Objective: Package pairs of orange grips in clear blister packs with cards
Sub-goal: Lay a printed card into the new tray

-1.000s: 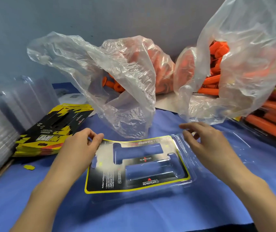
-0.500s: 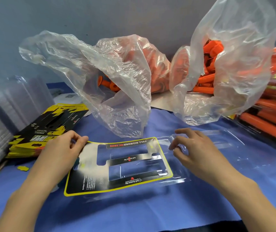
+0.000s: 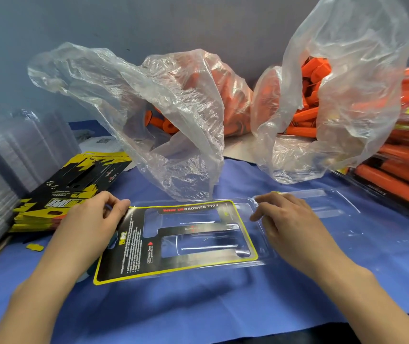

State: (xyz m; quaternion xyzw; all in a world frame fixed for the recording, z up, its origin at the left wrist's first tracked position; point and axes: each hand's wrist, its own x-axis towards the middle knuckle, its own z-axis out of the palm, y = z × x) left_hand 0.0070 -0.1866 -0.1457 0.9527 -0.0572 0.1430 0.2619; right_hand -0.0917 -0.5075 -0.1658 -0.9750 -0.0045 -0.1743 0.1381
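Card, black-and-yellow, lies print-up in clear blister pack on blue cloth, front centre. Its cutouts sit over moulded cavities, both empty: no orange grips in yet. My left hand pinches card's left edge between thumb and curled fingertips, likely squaring it. My right hand, fingers bent close together, nips pack's clear rim near fold, steadying it. Grips wait in plastic bags behind; spare cards at left.

Left of the card, the stack of clear blister packs is blurred and cropped by the frame edge. Right of the card, finished packs run off-frame. The left hand hides the card's left edge. Card fine print: illegible.
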